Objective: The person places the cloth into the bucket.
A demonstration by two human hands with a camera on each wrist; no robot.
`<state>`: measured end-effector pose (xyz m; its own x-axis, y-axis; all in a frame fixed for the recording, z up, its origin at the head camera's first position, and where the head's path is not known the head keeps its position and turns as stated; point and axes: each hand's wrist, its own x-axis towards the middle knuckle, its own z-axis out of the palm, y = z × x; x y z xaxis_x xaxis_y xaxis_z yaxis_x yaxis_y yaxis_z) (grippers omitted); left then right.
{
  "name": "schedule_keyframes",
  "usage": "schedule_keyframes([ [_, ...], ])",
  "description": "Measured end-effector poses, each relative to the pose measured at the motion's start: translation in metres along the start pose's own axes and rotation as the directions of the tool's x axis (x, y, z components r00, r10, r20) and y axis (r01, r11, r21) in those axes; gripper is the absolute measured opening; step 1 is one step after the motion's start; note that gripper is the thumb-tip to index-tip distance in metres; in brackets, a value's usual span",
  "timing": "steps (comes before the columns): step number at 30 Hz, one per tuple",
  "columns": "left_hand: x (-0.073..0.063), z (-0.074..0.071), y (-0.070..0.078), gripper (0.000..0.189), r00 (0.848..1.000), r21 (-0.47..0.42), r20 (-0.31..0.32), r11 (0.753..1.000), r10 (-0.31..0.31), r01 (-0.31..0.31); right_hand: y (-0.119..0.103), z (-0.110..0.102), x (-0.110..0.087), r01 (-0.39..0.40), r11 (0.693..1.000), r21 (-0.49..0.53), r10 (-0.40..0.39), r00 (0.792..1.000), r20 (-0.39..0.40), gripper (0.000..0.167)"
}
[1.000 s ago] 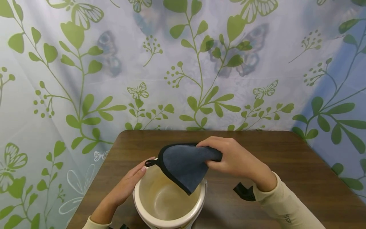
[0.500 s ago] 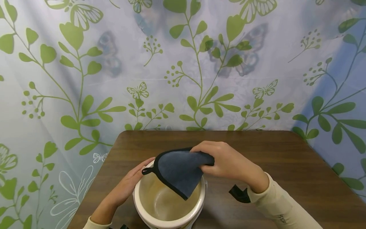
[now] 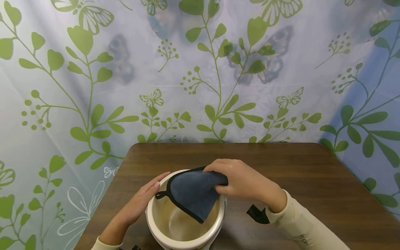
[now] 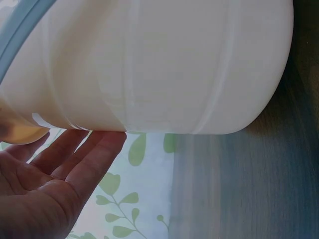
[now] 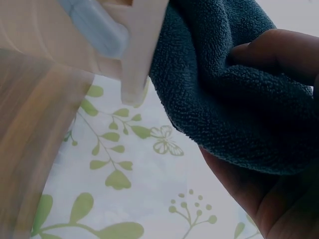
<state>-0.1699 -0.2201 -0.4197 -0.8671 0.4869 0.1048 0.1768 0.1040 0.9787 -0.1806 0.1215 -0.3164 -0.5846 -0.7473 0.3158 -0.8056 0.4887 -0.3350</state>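
Note:
A cream bucket (image 3: 152, 222) stands at the table's near edge, its mouth facing up. My left hand (image 3: 139, 202) rests against its left side at the rim; in the left wrist view the fingers lie nearly straight along the outer wall. My right hand (image 3: 242, 180) grips a dark blue cloth (image 3: 193, 191) with black edging and a small hanging loop. The cloth drapes over the far right part of the bucket's mouth, and its lower corner hangs across the opening. In the right wrist view the bunched terry cloth (image 5: 214, 94) lies between thumb and fingers, beside the rim.
A brown wooden table (image 3: 300, 180) lies under the bucket. Behind it hangs a pale curtain (image 3: 200, 83) with green leaves and butterflies. A grey-blue bucket handle (image 5: 97, 27) shows in the right wrist view. A black strap (image 3: 258, 214) sits at the right cuff.
My right hand has moved down and left with the cloth, bringing it lower over the bucket's mouth. The left hand and the bucket have stayed in place.

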Motion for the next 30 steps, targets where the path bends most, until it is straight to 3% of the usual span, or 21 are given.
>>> schedule_keyframes([
  [12, 0.000, 0.001, 0.000, 0.053, 1.000, -0.040, 0.021, 0.999, 0.020, -0.019, -0.003, 0.010, 0.005, 0.015, 0.998, -0.054, -0.012, 0.999, 0.043, 0.039],
  [30, -0.001, 0.001, 0.002, 0.051, 0.999, -0.023, 0.032, 1.000, 0.019, -0.018, -0.015, 0.028, 0.015, 0.073, 0.989, -0.132, -0.057, 0.991, 0.120, 0.039],
])
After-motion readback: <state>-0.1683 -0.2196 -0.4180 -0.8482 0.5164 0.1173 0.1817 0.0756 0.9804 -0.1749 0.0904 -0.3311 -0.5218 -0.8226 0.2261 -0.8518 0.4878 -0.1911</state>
